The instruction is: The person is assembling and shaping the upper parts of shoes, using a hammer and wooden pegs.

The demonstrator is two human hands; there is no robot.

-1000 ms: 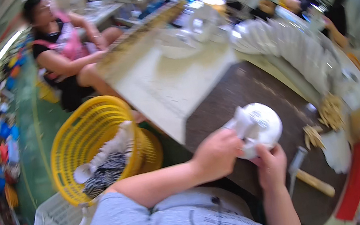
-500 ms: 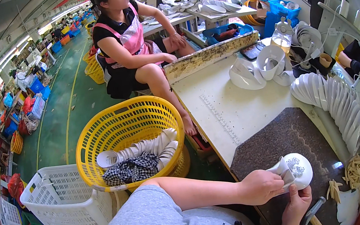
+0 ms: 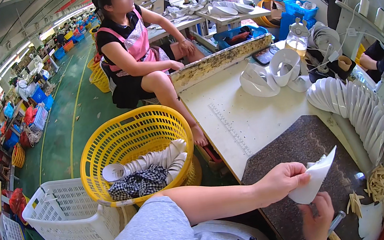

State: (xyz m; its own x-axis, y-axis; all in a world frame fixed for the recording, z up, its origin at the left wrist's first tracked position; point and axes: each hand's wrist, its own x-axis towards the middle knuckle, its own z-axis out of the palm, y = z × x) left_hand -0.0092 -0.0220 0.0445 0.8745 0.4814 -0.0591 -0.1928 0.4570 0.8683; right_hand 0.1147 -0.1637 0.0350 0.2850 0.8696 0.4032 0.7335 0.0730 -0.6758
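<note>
My left hand (image 3: 287, 181) pinches a white shoe upper (image 3: 320, 181) by its left edge, over the dark stone slab (image 3: 279, 156). The piece is tilted up with a pointed end toward the upper right, and a little silvery decoration shows along its top edge. Just below it is my right hand (image 3: 318, 218), fingers curled but apart and gripping nothing; whether a fingertip touches the piece I cannot tell. Beside that hand lies a hammer (image 3: 337, 221) with a metal head and a wooden handle.
A long row of nested white uppers (image 3: 352, 108) curves along the table's right. Tan strips (image 3: 378, 183) lie near it. Loose white pieces (image 3: 259, 80) and a jar (image 3: 297, 39) stand farther back. A yellow basket (image 3: 130, 117) and white crate (image 3: 68, 217) stand left; a co-worker (image 3: 132, 48) sits beyond.
The shoe upper has been turned from its rounded, decorated face to a side-on tilt. My left hand has risen slightly, and my right hand has let go and dropped lower.
</note>
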